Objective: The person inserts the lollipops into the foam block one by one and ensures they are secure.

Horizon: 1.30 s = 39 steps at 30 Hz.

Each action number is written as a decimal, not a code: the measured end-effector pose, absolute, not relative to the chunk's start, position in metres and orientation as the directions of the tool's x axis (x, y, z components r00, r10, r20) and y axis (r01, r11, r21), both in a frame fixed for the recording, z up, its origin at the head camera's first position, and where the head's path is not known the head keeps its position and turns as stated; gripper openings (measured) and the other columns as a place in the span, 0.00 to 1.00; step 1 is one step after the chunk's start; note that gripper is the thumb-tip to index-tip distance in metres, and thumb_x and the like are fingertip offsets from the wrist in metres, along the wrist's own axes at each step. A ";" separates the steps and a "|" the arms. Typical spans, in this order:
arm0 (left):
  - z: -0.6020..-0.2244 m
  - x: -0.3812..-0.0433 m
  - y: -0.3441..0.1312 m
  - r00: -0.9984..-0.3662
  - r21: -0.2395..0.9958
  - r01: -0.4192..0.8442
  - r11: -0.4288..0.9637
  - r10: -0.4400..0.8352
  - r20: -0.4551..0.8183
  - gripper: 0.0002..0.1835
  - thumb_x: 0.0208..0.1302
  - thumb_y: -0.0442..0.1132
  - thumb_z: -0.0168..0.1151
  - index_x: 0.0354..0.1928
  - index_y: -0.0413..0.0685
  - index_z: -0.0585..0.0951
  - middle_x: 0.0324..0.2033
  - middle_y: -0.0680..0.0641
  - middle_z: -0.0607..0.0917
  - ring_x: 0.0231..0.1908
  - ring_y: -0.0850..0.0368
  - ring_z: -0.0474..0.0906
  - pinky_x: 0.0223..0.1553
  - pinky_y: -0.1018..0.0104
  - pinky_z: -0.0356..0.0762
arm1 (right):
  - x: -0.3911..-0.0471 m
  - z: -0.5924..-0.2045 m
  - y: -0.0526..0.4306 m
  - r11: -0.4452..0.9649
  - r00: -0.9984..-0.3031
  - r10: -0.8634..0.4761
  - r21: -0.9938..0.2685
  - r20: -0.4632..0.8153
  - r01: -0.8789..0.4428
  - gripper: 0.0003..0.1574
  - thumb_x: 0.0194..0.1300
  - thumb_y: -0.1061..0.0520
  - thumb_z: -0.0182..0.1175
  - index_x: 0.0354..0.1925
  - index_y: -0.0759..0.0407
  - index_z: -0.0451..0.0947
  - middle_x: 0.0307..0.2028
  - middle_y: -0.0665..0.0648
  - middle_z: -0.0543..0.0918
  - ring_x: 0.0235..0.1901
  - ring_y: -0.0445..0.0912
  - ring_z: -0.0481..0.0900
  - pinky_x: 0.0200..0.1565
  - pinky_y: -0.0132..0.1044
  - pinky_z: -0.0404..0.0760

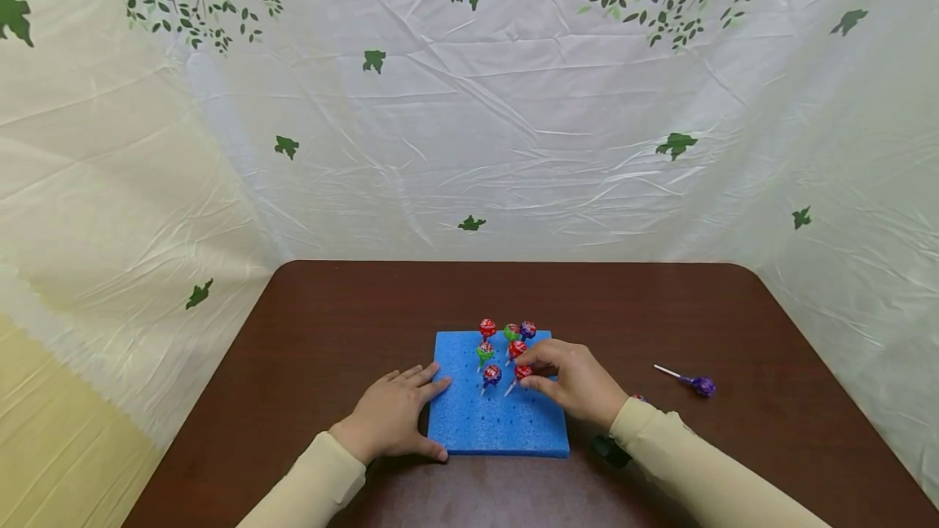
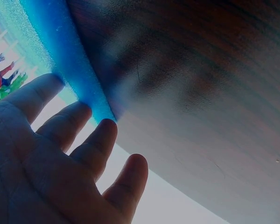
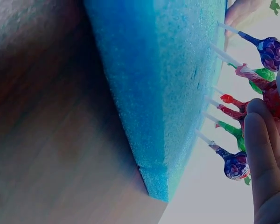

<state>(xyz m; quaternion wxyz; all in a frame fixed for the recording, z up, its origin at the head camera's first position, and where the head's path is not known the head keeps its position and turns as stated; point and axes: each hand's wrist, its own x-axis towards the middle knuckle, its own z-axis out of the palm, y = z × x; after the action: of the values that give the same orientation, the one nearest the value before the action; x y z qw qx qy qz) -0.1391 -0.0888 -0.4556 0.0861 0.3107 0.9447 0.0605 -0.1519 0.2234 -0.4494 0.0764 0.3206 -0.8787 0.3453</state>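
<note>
A blue foam board (image 1: 499, 430) lies on the table, with several wrapped lollipops standing in it on white sticks. My right hand (image 1: 575, 377) pinches the wrapped head of a red lollipop (image 3: 272, 97); its stick meets the board. Beyond the fingers stand another red lollipop (image 1: 517, 348), a green one (image 1: 511, 332) and a purple one (image 1: 527, 329). To the left are a red (image 1: 487, 327), a green (image 1: 484, 351) and a purple-and-red lollipop (image 1: 491, 374). My left hand (image 1: 392, 414) has its fingers spread, touching the board's left edge.
A purple lollipop (image 1: 702, 386) lies on the brown table (image 1: 352, 300), right of the board. Part of another wrapped lollipop (image 1: 640, 398) shows behind the right wrist. A dark object (image 1: 610, 451) sits under that wrist. White leaf-print sheeting (image 1: 469, 121) surrounds the table.
</note>
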 end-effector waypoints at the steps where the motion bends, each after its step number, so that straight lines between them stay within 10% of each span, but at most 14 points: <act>1: -0.456 -0.139 -0.089 -0.792 0.168 0.577 0.799 0.598 -0.125 0.56 0.44 0.75 0.68 0.74 0.54 0.69 0.73 0.45 0.64 0.71 0.45 0.62 0.66 0.42 0.62 | -0.152 -0.449 0.223 0.555 -0.781 -0.511 -0.557 0.358 -0.618 0.19 0.57 0.61 0.74 0.48 0.56 0.85 0.43 0.47 0.84 0.39 0.41 0.84 0.42 0.40 0.85; 39: -0.458 -0.138 -0.089 -0.793 0.158 0.579 0.800 0.598 -0.116 0.56 0.44 0.75 0.69 0.74 0.55 0.68 0.73 0.45 0.64 0.71 0.44 0.61 0.67 0.42 0.61 | -0.150 -0.455 0.218 0.611 -0.814 -0.476 -0.541 0.333 -0.578 0.18 0.57 0.57 0.74 0.47 0.57 0.87 0.41 0.47 0.86 0.39 0.41 0.82 0.41 0.39 0.84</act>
<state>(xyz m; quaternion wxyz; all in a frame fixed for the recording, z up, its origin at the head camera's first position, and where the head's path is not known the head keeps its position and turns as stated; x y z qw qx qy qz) -0.1378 -0.0887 -0.4585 0.0800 0.3113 0.9452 0.0572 -0.1495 0.2181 -0.4547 0.0780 0.2947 -0.8941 0.3282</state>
